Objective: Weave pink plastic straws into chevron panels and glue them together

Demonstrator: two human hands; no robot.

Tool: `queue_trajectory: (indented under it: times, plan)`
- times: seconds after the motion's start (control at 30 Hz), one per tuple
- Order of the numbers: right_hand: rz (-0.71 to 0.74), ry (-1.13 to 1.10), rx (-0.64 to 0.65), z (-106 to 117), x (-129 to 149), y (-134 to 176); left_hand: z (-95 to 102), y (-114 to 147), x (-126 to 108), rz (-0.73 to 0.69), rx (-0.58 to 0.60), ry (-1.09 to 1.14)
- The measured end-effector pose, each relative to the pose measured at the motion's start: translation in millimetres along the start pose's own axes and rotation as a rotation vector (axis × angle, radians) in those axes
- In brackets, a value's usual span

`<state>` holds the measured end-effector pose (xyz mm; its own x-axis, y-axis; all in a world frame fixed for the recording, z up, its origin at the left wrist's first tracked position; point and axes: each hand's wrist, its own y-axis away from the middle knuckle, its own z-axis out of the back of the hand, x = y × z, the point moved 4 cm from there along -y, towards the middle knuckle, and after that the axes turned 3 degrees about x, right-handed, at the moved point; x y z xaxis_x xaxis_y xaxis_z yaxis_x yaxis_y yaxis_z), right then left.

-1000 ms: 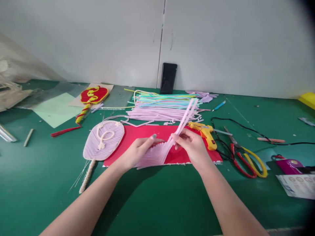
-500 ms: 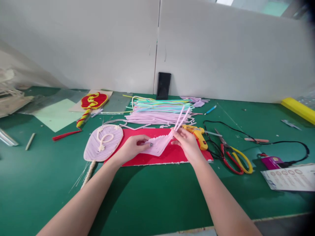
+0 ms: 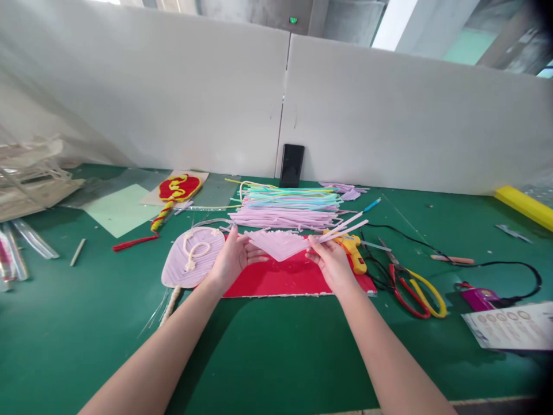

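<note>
My right hand point(image 3: 332, 264) pinches the right end of a lilac V-shaped piece made of pipe cleaners point(image 3: 280, 245). Long loose ends stick out past its fingers to the upper right. At the piece's left end is my left hand point(image 3: 233, 260), thumb up and fingers stretched apart; whether it touches the piece I cannot tell. Beneath the hands lies a red board point(image 3: 279, 279). Close to my left wrist rests a lilac fan point(image 3: 173, 268) with a cream cord loop on its face. Beside my right hand lies a yellow glue gun point(image 3: 355, 253), partly hidden.
Behind the board is a bundle of pastel pipe cleaners point(image 3: 285, 208), with a black phone point(image 3: 292, 165) leaning on the partition. Pliers-like scissors point(image 3: 415, 288), a black cable point(image 3: 505, 262) and a purple device point(image 3: 477, 298) lie at right. A red-and-yellow fan point(image 3: 179, 187) lies back left.
My left hand has loosened from its pinch and opened. The lilac piece has turned flatter, its loose ends swinging down to the right. The view has tilted up a little.
</note>
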<state>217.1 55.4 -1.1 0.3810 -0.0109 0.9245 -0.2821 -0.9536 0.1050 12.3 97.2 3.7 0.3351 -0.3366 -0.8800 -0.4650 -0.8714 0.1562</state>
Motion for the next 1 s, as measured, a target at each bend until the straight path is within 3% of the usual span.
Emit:
queue_trajectory:
  times: [0.2,0.7,0.9,1.0]
  plan:
    - [-0.004,-0.025,0.010,0.0,-2.1,0.9,-4.0,2.3,6.1,-0.060,-0.060,-0.266]
    - [-0.036,0.035,0.041,-7.4,-1.7,7.0,2.5,0.3,12.2,-0.068,-0.109,-0.322]
    - [-0.050,0.133,0.009,-4.9,-4.1,6.5,9.6,0.6,2.9,-0.181,-0.243,-0.425]
    - [-0.059,0.167,-0.001,-2.3,-5.8,5.3,11.9,0.7,2.8,-0.198,-0.254,-0.474]
